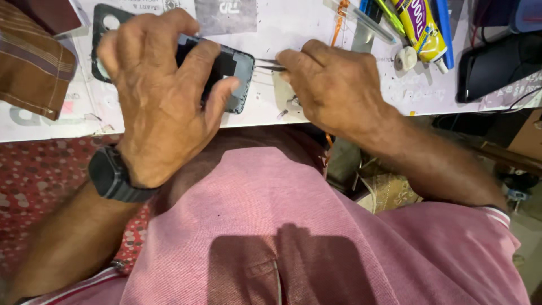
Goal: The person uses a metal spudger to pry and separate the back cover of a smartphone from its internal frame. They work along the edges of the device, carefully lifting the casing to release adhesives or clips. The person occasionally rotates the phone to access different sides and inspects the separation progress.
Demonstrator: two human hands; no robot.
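Left of centre, the left hand (161, 96) wraps its fingers over a dark phone (234, 70) on the white bench (293, 22), thumb along its lower edge. To its right, the right hand (333, 85) pinches thin tweezers (268, 64), tips touching the phone's corner.

Small phone fixing shop: messy white worktable (271, 110), yellow glue tube (420, 28), thin metal tweezers (268, 65), opened dark phone shell (234, 70).
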